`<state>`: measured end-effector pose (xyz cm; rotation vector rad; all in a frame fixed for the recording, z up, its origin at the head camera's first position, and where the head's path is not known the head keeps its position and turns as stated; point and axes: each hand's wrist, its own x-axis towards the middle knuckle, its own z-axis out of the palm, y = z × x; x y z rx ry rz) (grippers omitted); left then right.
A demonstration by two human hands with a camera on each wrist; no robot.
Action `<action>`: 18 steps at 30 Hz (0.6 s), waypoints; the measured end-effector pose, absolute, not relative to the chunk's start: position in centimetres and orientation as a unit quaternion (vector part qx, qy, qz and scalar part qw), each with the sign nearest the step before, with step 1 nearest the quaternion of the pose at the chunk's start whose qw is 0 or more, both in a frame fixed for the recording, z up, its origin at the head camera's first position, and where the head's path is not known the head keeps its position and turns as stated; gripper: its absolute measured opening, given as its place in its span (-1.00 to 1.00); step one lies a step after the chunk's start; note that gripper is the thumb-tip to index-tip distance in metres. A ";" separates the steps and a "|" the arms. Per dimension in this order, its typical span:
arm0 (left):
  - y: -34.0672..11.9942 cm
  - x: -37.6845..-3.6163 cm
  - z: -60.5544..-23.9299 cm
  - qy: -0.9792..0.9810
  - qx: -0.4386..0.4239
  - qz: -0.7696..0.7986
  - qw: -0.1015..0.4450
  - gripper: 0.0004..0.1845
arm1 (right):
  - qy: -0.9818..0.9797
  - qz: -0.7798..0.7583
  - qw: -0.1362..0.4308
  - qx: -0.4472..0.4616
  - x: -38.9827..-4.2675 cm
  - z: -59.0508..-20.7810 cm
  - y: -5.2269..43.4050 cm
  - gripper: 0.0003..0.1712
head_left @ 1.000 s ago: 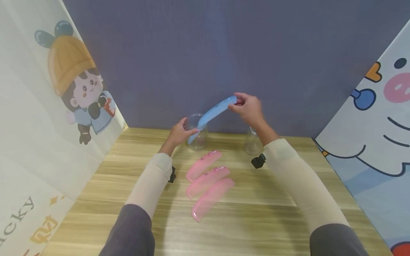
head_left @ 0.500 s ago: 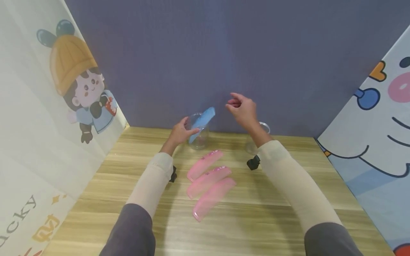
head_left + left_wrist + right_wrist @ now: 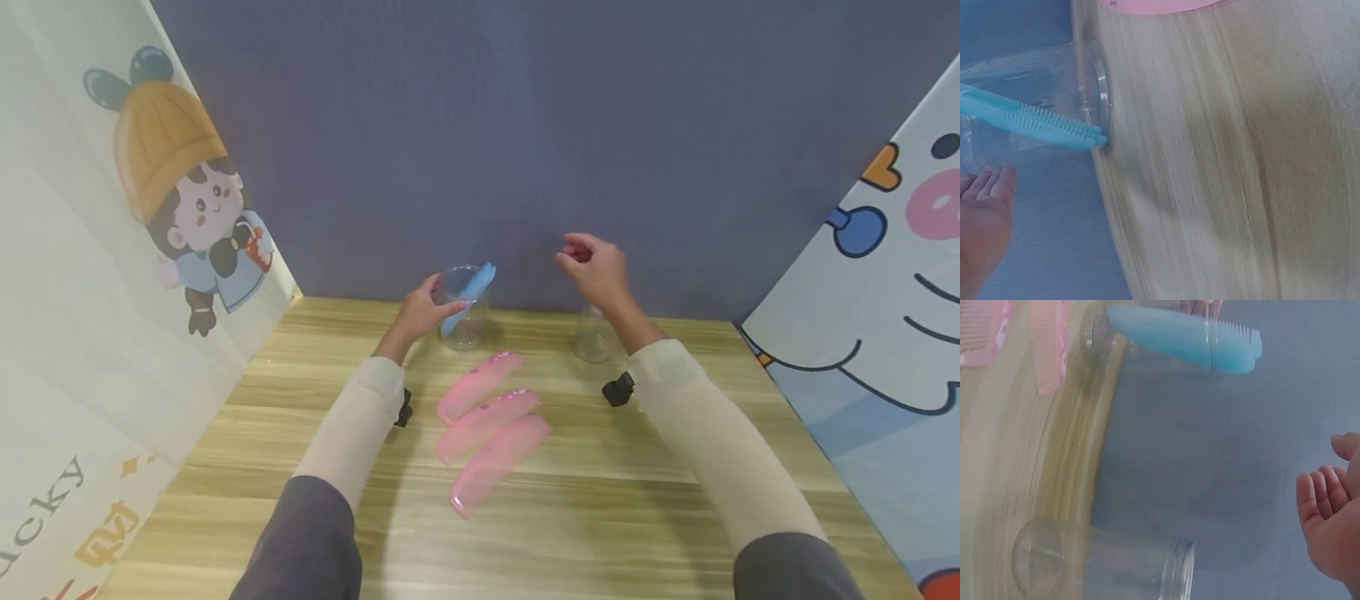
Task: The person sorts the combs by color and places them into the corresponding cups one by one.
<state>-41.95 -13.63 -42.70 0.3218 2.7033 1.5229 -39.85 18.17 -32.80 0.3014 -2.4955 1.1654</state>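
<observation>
My left hand (image 3: 423,310) holds a clear plastic jar (image 3: 468,333) by its side near the back edge of the table, thumb in front. Inside that jar, blue combs (image 3: 1035,119) lean at a slant, their upper ends sticking out past the rim. Two comb ends show together in the right wrist view. My right hand (image 3: 596,268) hangs in the air to the right, fingers loosely bent, with nothing in it. Below and behind it stands a second clear jar (image 3: 1110,562), partly covered by the right arm in the head view.
Three pink combs (image 3: 480,387) lie side by side at a slant on the wood-grain table (image 3: 300,517), in front of the jars. A dark grey wall panel (image 3: 420,150) rises behind the table, and printed panels stand left and right.
My right hand has let go of a blue comb, which slid down into the left jar. That hand then moved off to the right. The left hand stays on the jar.
</observation>
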 end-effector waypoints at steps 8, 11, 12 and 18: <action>-13.7 -42.0 -42.3 0.877 0.102 0.468 0.025 0.08 | -0.899 0.402 0.153 0.084 -39.5 -33.4 20.5 -0.45; -13.6 -41.8 -42.0 0.882 0.103 0.460 0.029 0.08 | -0.907 0.385 0.153 0.079 -39.4 -33.8 21.5 -0.44; -13.6 -41.8 -42.0 0.883 0.104 0.457 0.030 0.09 | -0.909 0.381 0.152 0.078 -39.4 -33.9 21.8 -0.43; -13.6 -41.3 -41.7 0.892 0.105 0.439 0.029 0.08 | -0.922 0.359 0.127 0.067 -39.3 -35.1 23.6 -0.31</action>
